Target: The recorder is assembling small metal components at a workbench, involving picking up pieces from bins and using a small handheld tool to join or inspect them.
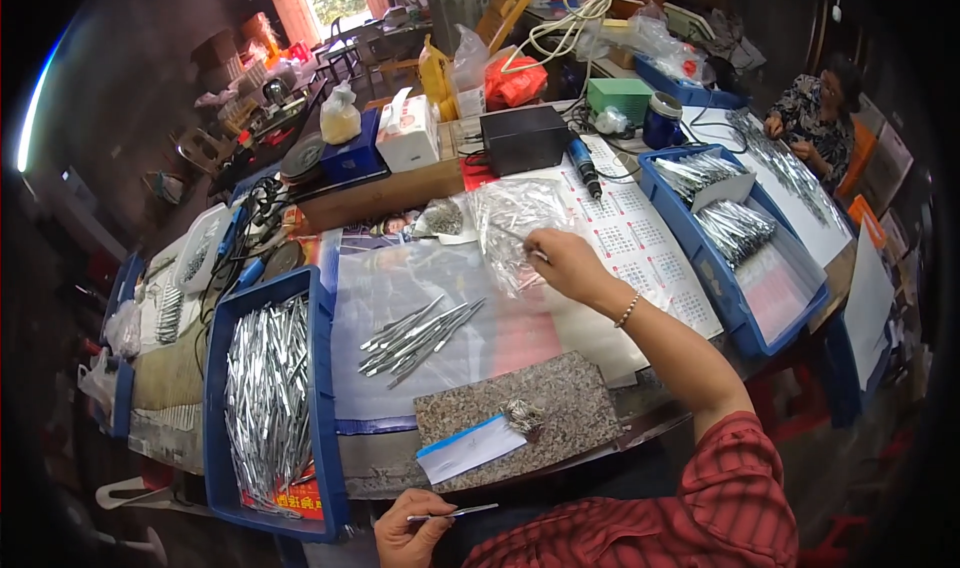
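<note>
Cluttered counter (600, 258): your right hand (560, 260) is pinching limp, slippery plastic bag (510, 223) at edge; left hand (410, 538) is gripping thin stiff metal rod (455, 513) by its end.

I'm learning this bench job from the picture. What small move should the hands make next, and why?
Probably bring the two hands together. The left hand pinches one thin metal tool near the table edge, while the right hand reaches out to a clear plastic bag, far from that tool.

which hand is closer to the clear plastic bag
Right. The right hand reaches into the clear plastic bag; the left hand is far below it at the table edge, holding a thin metal tool.
</note>
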A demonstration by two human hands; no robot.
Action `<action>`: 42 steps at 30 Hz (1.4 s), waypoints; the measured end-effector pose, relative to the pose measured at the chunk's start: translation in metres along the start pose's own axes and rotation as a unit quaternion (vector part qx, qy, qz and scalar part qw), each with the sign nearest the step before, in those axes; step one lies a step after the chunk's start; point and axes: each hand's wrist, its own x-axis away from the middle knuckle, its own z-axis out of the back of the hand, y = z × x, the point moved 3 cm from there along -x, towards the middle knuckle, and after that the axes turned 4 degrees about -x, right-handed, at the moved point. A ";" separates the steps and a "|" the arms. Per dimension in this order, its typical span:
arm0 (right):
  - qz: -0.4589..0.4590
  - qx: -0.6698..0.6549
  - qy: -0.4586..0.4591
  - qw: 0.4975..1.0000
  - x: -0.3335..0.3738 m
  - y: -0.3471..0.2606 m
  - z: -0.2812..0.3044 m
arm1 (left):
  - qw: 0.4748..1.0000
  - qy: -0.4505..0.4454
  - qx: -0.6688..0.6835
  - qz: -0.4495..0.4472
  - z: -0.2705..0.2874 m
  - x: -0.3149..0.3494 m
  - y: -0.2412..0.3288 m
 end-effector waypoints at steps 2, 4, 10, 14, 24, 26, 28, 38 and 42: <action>-0.051 -0.087 0.000 0.995 0.003 -0.014 0.010 | 1.000 0.008 0.012 0.003 -0.004 0.001 -0.001; -0.153 -0.255 -0.023 0.955 0.011 -0.049 0.023 | 0.998 0.020 0.028 0.045 -0.006 0.000 -0.006; -0.240 -0.558 -0.246 0.756 0.092 -0.142 0.037 | 0.994 -0.067 0.000 0.085 -0.030 -0.026 -0.001; -0.203 -0.517 -0.304 0.774 0.151 -0.155 0.011 | 0.987 -0.149 0.050 0.033 -0.058 -0.042 -0.001; -0.156 -0.490 -0.228 0.827 0.187 -0.166 0.006 | 0.986 -0.154 -0.068 0.015 -0.066 -0.025 -0.011; -0.172 -0.474 -0.227 0.833 0.189 -0.168 0.010 | 0.992 -0.124 -0.029 0.027 -0.065 -0.021 -0.009; -0.164 -0.458 -0.252 0.836 0.194 -0.165 0.012 | 0.996 -0.075 0.025 0.033 -0.064 -0.018 -0.002; -0.134 -0.393 -0.137 0.899 0.191 -0.177 0.026 | 0.967 -0.067 0.221 0.109 -0.063 -0.024 -0.024; -0.113 -0.378 -0.131 0.909 0.188 -0.180 0.023 | 0.958 -0.061 0.257 0.117 -0.060 -0.021 -0.028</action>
